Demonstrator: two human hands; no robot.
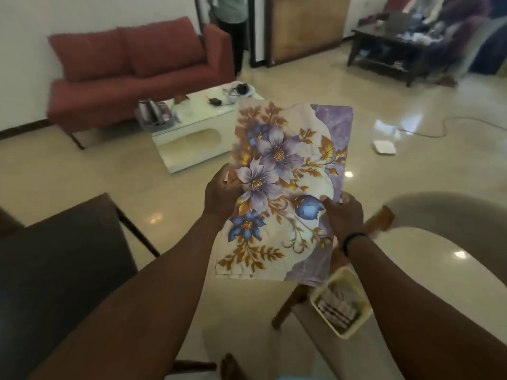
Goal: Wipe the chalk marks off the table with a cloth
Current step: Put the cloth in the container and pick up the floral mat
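A cream cloth printed with purple and blue flowers and gold leaves is stretched out flat in front of me, above the floor. My left hand grips its left edge at mid height. Its right edge is pinched by my right hand, thumb on the printed side. A glossy pale round table curves along the lower right, beside my right arm. I make out no chalk marks on the part of it that shows.
A cream tray of dark items sits at the table's near edge. A dark chair stands at left. Ahead are a white coffee table with a kettle, a red sofa, a dark side table, and a person in the doorway.
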